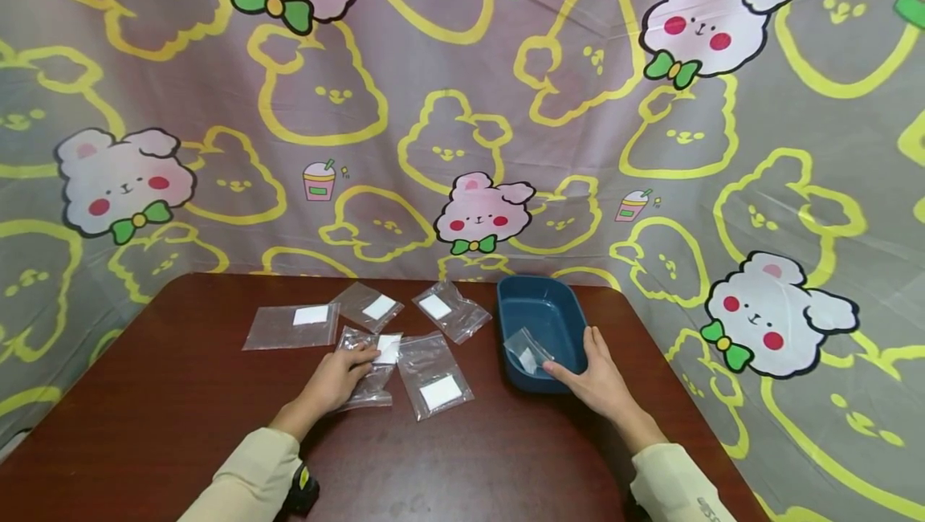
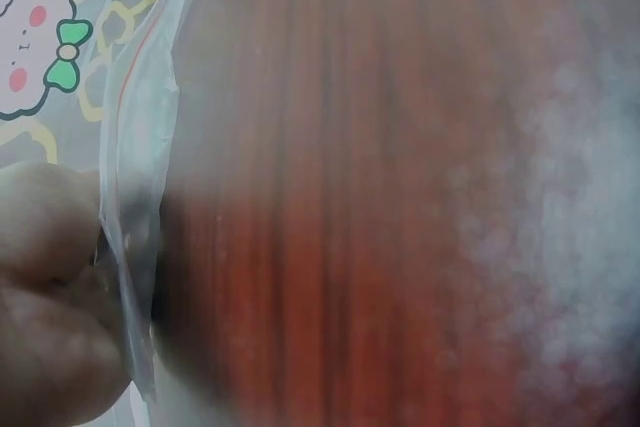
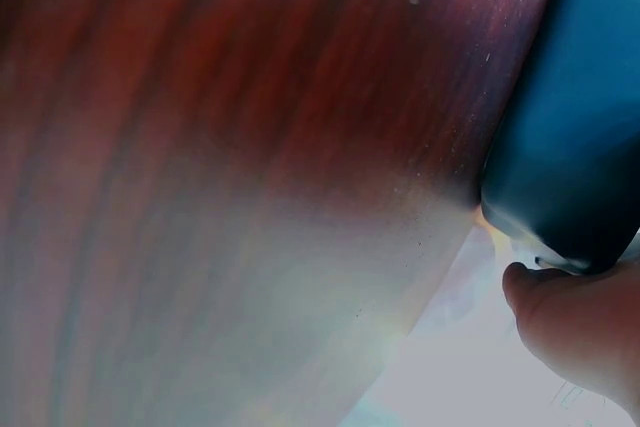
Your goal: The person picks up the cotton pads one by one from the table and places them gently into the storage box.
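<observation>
On the table, my left hand [image 1: 336, 377] pinches a clear zip bag [image 1: 372, 385] with a white label [image 1: 388, 348]. In the left wrist view, the thumb and a finger [image 2: 50, 347] meet the upright edge of the bag [image 2: 145, 167]. My right hand [image 1: 607, 381] grips the near right corner of a blue plastic bin [image 1: 538, 385], its fingers along the right rim and its thumb [image 3: 570, 322] at the near rim. A small clear bag [image 1: 526, 349] with a white piece inside lies in the bin's near end, close to that thumb.
More labelled clear zip bags lie around my left hand: one at the left [image 1: 278, 329], one behind [image 1: 361, 303], one at the back [image 1: 454, 313] and one to the right [image 1: 426, 365]. A patterned cloth [image 1: 405, 136] hangs behind the brown table [image 1: 448, 466].
</observation>
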`<state>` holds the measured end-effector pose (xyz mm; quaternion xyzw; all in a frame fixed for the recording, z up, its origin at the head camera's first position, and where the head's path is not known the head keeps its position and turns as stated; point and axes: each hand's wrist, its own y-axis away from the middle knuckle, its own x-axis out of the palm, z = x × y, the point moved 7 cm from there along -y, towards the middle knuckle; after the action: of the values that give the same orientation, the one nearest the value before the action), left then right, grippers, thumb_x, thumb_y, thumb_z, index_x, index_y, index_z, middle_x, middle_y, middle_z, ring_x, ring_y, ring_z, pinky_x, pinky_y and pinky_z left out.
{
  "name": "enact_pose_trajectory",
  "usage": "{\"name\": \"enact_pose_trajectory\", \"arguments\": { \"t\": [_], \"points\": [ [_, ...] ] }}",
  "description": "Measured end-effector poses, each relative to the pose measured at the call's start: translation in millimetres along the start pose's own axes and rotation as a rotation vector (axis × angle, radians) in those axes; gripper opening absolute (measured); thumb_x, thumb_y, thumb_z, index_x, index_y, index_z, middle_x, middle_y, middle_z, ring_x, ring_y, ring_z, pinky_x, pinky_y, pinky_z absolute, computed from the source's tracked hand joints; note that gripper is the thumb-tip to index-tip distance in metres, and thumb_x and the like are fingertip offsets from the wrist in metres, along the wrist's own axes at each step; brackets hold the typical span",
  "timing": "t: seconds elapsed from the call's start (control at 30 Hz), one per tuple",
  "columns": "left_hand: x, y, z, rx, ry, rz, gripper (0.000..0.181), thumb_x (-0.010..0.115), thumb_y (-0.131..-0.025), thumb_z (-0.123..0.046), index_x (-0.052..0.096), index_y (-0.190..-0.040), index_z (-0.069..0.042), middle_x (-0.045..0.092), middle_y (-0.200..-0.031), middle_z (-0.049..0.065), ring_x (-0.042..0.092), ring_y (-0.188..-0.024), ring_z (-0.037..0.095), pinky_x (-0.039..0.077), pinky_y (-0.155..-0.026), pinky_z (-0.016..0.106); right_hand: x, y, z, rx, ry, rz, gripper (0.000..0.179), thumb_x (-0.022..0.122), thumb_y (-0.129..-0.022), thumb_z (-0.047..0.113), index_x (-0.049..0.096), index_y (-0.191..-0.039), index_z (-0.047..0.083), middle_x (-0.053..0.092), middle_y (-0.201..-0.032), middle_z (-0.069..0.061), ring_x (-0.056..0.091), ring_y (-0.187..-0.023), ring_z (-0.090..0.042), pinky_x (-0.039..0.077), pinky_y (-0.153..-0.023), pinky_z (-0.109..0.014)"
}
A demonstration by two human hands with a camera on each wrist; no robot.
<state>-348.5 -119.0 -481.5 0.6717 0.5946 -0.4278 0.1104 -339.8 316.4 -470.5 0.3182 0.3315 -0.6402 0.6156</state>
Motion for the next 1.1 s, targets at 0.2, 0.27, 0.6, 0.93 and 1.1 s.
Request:
{"name": "enact_pose_trajectory", "arguments": {
  "t": [0.2,0.27,0.6,0.93,1.1],
  "points": [
    [0.2,-0.4,2.3,-0.012,0.012,-0.003,0.027,0.067,-0.092,0.002,0.073,-0.118,0.000,0.067,-0.124,0.021,0.058,-0.122,0.042,0.044,-0.102,0.056,-0.7,0.8,-0.5,-0.003,0.007,-0.002,0.125,0.067,-0.083,0.071,0.003,-0.158,-0.006,-0.001,-0.164,-0.028,0.010,-0.148,-0.050,0.021,-0.114,-0.066],
    [-0.6,-0.1,2.5,-0.015,0.012,-0.005,0.027,0.066,-0.093,0.002,0.073,-0.118,0.000,0.067,-0.124,0.021,0.059,-0.122,0.042,0.044,-0.102,0.056,-1.0,0.7,-0.4,-0.005,0.006,-0.004,0.125,0.067,-0.083,0.071,0.003,-0.158,-0.006,-0.001,-0.164,-0.028,0.010,-0.148,-0.049,0.021,-0.114,-0.066],
    [-7.0,-1.0,-3.1,-0.030,0.012,-0.037,0.028,0.066,-0.094,0.001,0.073,-0.120,-0.002,0.067,-0.123,0.020,0.061,-0.119,0.040,0.046,-0.101,0.054,-1.2,0.8,-0.4,0.000,0.004,-0.003,0.126,0.067,-0.082,0.072,0.002,-0.158,-0.006,-0.002,-0.164,-0.027,0.011,-0.148,-0.049,0.021,-0.114,-0.066],
    [-16.2,-3.0,-16.1,0.026,-0.015,-0.063,0.029,0.067,-0.093,0.003,0.073,-0.120,-0.001,0.067,-0.124,0.020,0.061,-0.118,0.041,0.045,-0.102,0.054,-1.1,0.0,0.4,-0.006,-0.005,-0.001,0.124,0.068,-0.083,0.069,0.003,-0.158,-0.005,-0.002,-0.165,-0.027,0.012,-0.148,-0.049,0.021,-0.113,-0.066],
    [-24.2,-7.0,-24.5,0.040,-0.013,-0.065,0.029,0.066,-0.094,0.003,0.071,-0.122,0.000,0.066,-0.126,0.019,0.059,-0.120,0.043,0.043,-0.103,0.055,-1.6,-0.3,-0.6,0.002,0.000,-0.001,0.126,0.067,-0.082,0.071,0.003,-0.158,-0.006,-0.001,-0.164,-0.028,0.011,-0.148,-0.050,0.021,-0.113,-0.066]
  ]
}}
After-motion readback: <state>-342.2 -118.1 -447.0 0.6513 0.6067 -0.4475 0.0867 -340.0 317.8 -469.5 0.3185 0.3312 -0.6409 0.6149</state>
